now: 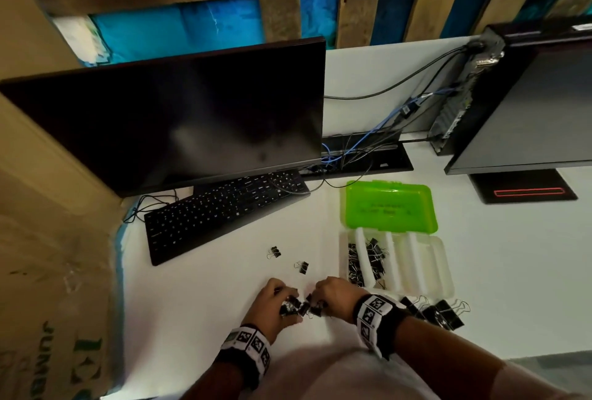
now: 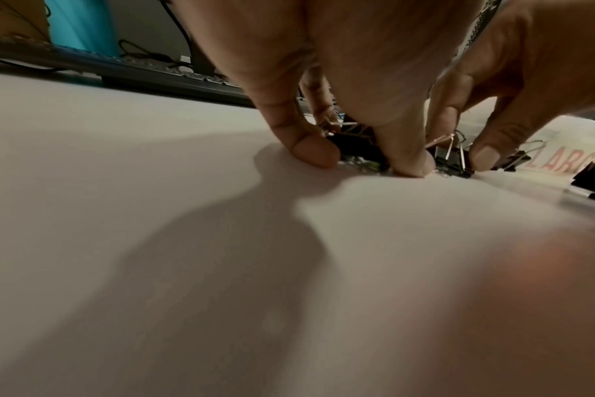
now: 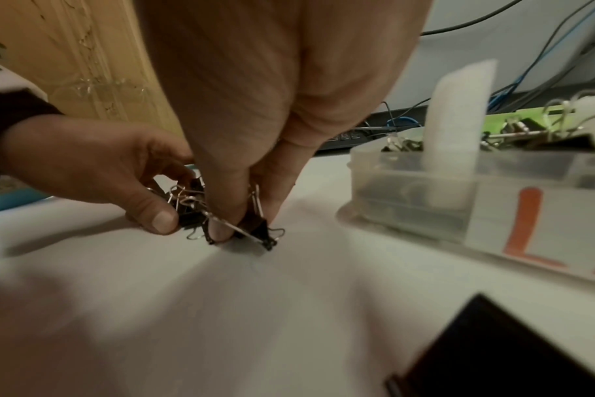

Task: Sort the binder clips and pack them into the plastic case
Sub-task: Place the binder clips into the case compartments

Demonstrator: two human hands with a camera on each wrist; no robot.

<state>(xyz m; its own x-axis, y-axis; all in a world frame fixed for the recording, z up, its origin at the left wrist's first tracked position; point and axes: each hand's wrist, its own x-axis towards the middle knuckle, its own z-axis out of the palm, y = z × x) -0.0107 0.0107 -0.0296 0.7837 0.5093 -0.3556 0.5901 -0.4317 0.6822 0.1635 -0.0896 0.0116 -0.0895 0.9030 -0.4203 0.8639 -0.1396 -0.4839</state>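
A small heap of black binder clips point(image 1: 301, 306) lies on the white desk between my hands. My left hand point(image 1: 277, 300) curls its fingers round several of them point(image 2: 357, 150). My right hand point(image 1: 331, 292) pinches one small clip point(image 3: 255, 228) against the desk with thumb and fingertips point(image 3: 218, 231). The clear plastic case point(image 1: 426, 266) lies open to the right, its green lid point(image 1: 389, 207) folded back. Its two left compartments hold clips point(image 1: 355, 263); the others look bare. Two loose clips point(image 1: 274, 252) point(image 1: 301, 267) lie beyond my hands.
Several large black clips point(image 1: 439, 314) sit on the desk in front of the case, by my right wrist. A black keyboard point(image 1: 224, 210) and a monitor point(image 1: 179, 117) stand at the back left, a cardboard box point(image 1: 48, 271) at the left, and cables point(image 1: 368, 146) behind the case.
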